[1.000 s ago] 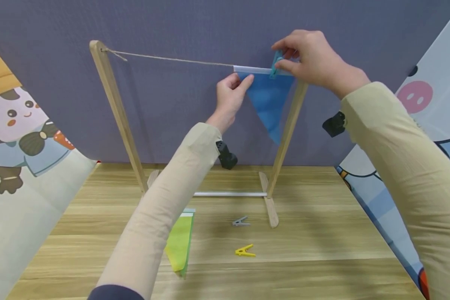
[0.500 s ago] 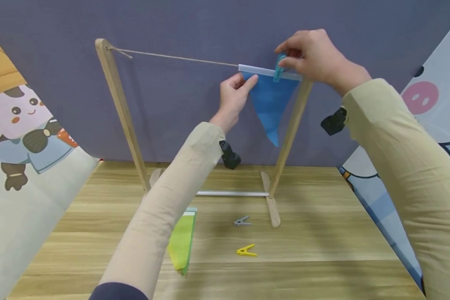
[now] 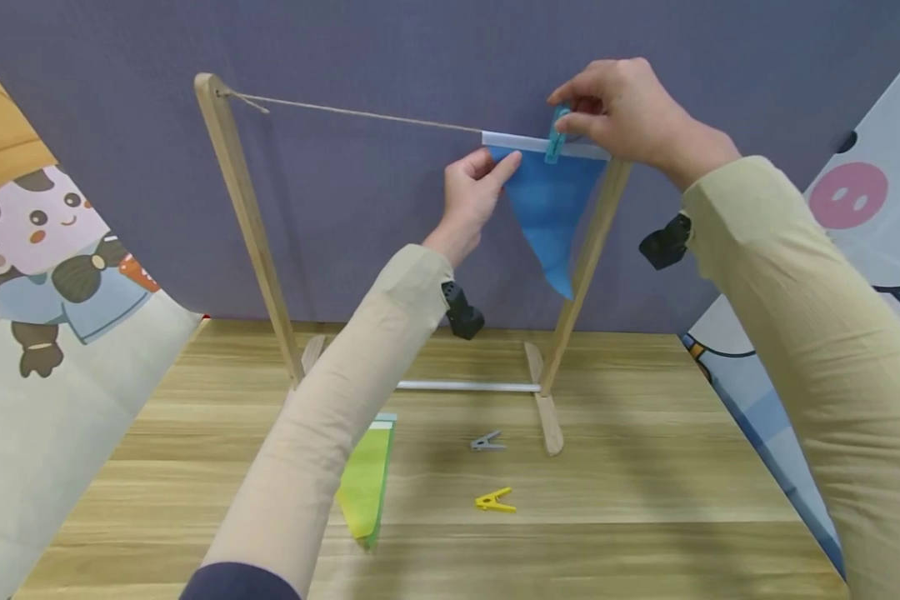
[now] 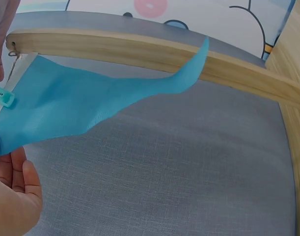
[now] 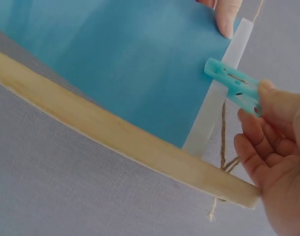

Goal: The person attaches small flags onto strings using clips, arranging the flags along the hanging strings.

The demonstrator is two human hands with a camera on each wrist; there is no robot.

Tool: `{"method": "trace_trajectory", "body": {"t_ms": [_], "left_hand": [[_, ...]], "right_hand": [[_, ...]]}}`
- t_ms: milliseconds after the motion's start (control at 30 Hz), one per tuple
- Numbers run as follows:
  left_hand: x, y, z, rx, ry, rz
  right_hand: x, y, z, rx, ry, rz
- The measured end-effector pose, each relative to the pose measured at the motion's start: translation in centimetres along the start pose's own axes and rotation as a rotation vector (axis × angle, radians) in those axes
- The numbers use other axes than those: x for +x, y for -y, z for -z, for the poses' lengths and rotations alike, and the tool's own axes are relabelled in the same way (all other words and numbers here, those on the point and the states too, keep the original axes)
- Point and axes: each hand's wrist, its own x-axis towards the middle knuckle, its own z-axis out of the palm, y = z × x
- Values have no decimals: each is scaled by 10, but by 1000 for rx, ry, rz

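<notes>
A blue triangular pennant (image 3: 555,208) hangs point down, its white top band lying along the twine (image 3: 360,112) near the right post. My left hand (image 3: 468,200) pinches the pennant's upper left corner between thumb and fingers. At the band, my right hand (image 3: 637,117) holds a teal clothespin (image 5: 233,81) by its handle end. In the right wrist view the thumb is on one handle and a fingertip by the other, while the clothespin's front end lies across the band. The left wrist view cuts off part of the clothespin (image 4: 2,96).
Two wooden posts (image 3: 247,217) hold up the twine, with a white rod (image 3: 468,386) joining them low down. On the wood-grain table (image 3: 630,533) lie a grey clothespin (image 3: 487,442), a yellow clothespin (image 3: 495,500) and yellow-green pennants (image 3: 363,483), partly behind my left sleeve.
The stand and pennant appear slightly farther right in the head view. The teal clothespin sits more upright across the band, and the pennant's tip has swayed. Both hands keep their hold.
</notes>
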Motion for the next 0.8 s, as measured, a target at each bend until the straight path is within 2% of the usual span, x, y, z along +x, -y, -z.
{"method": "trace_trajectory", "body": {"t_ms": [333, 467, 633, 800], "left_hand": [[-2, 0, 2, 30, 27, 47], [-3, 0, 4, 35, 42, 46], [-2, -1, 6, 47, 53, 40], [-3, 0, 8, 62, 60, 41]], "right_hand": [[1, 2, -2, 10, 71, -106], [2, 3, -3, -26, 78, -93], [1, 3, -3, -77, 72, -34], [1, 4, -5, -102, 73, -36]]}}
